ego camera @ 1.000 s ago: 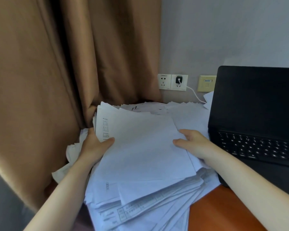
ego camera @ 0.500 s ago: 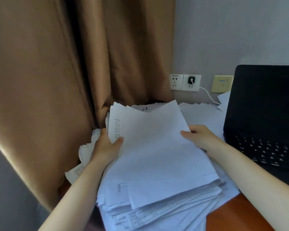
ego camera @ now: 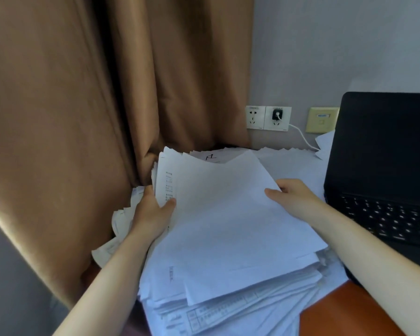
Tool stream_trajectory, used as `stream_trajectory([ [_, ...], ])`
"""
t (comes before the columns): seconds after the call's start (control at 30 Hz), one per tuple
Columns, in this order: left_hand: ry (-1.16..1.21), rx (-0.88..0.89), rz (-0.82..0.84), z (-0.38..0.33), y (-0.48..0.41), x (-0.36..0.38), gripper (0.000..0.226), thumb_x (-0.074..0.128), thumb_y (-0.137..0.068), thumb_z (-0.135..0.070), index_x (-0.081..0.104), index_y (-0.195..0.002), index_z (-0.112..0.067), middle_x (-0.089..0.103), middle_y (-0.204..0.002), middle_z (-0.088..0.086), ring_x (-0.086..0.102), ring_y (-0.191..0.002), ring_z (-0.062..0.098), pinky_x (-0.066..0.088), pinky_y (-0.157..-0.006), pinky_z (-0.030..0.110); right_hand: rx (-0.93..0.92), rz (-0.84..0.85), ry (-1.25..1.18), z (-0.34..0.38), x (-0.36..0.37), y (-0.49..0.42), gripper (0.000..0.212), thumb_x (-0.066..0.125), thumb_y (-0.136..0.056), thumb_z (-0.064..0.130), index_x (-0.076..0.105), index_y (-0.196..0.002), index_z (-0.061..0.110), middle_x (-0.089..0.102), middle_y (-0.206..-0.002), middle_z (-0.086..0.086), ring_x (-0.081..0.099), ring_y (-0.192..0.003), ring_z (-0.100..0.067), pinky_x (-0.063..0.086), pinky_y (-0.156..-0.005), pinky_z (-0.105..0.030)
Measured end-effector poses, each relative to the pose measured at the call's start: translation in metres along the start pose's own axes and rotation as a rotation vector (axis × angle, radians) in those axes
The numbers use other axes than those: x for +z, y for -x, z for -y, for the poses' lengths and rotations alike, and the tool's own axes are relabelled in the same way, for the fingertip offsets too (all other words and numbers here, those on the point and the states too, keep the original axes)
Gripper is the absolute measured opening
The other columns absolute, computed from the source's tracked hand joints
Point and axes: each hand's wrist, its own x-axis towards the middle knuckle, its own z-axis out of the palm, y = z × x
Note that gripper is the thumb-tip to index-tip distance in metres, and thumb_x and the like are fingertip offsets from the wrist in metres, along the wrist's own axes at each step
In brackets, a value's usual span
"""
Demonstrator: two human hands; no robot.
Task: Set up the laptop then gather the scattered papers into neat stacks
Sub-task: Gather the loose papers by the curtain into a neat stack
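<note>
A thick, uneven pile of white papers [ego camera: 228, 238] covers the left part of the desk, its sheets fanned out at the front edge. My left hand [ego camera: 153, 214] grips the pile's left edge, thumb on top and fingers underneath. My right hand [ego camera: 294, 197] holds the right edge of the top sheets, thumb lying on the paper. More loose papers [ego camera: 289, 158] spread behind toward the wall. The black laptop [ego camera: 383, 166] stands open on the right, screen dark, keyboard visible.
A brown curtain [ego camera: 107, 105] hangs at the left, touching the papers. Wall sockets [ego camera: 268, 118] with a white cable [ego camera: 301, 137] plugged in sit behind the desk. Bare orange-brown desk [ego camera: 344, 309] shows at the front right.
The far edge of the top sheets has lifted and the bundle has tilted up between both hands. The view has shifted left, so the laptop sits further right in frame.
</note>
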Motion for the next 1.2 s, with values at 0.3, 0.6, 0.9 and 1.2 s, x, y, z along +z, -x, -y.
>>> stream_trajectory([
  [0.3,0.021,-0.012,-0.015,-0.003,0.002,0.0,0.04,0.053,-0.093,-0.014,0.043,-0.132,-0.013,0.056,-0.127,0.005,0.051,-0.106,0.02,0.037,-0.086,0.027,0.09,-0.051,-0.146,-0.004,0.013,-0.012,0.015,0.058,-0.088,0.007,0.05,-0.075,0.01,0.05,-0.07,-0.007,0.047,-0.058,-0.018,0.036,-0.053,-0.025],
  [0.6,-0.001,-0.001,-0.017,-0.006,0.004,-0.001,0.043,0.057,-0.092,-0.014,0.043,-0.132,-0.01,0.056,-0.13,0.007,0.052,-0.117,0.026,0.039,-0.087,0.026,0.202,0.102,-0.326,0.014,0.007,-0.034,0.007,0.059,-0.089,0.006,0.064,-0.094,0.006,0.066,-0.09,-0.011,0.063,-0.077,-0.026,0.051,-0.075,-0.032],
  [0.9,0.01,-0.01,-0.017,-0.005,0.002,-0.001,0.038,0.051,-0.095,-0.016,0.042,-0.132,-0.01,0.054,-0.131,0.007,0.051,-0.118,0.025,0.039,-0.088,0.026,-0.018,0.052,-0.03,0.018,0.019,-0.032,0.012,0.054,-0.095,0.015,0.064,-0.1,0.015,0.065,-0.093,-0.004,0.06,-0.08,-0.02,0.046,-0.066,-0.025],
  [1.2,-0.002,-0.001,-0.01,-0.002,0.0,0.0,0.031,0.05,-0.096,-0.018,0.044,-0.126,-0.012,0.055,-0.113,-0.001,0.05,-0.094,0.013,0.041,-0.081,0.027,0.238,0.223,0.072,0.021,-0.04,-0.024,0.032,0.056,-0.094,0.03,0.057,-0.12,0.01,0.067,-0.112,-0.01,0.064,-0.101,-0.032,0.05,-0.094,-0.046],
])
